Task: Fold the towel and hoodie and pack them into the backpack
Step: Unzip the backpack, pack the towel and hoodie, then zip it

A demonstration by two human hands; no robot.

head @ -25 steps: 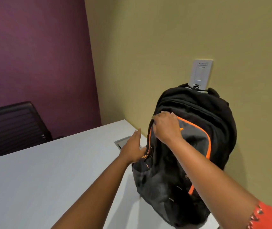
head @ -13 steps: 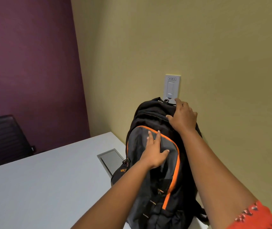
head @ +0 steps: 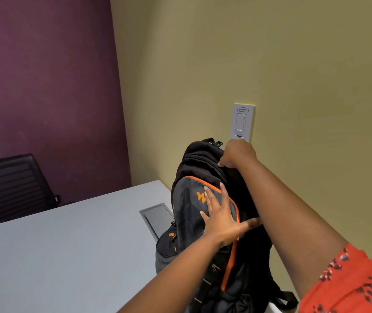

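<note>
A black and grey backpack (head: 194, 224) with orange piping stands upright on the white table (head: 67, 256), leaning against the olive wall. My left hand (head: 220, 216) lies flat with spread fingers on its grey front panel. My right hand (head: 237, 154) grips the top of the backpack, fingers curled into the black fabric near the zipper. The bag looks full and closed as far as I can see. No towel or hoodie is visible.
A grey flip-up socket lid (head: 157, 219) is set into the table just left of the backpack. A wall switch plate (head: 242, 123) sits right behind the bag's top. A black chair (head: 11, 184) stands at the far left by the purple wall.
My left hand moved from the bag's side to lie flat on the front panel. My right hand rose from the front panel to the top and curled into the fabric.
</note>
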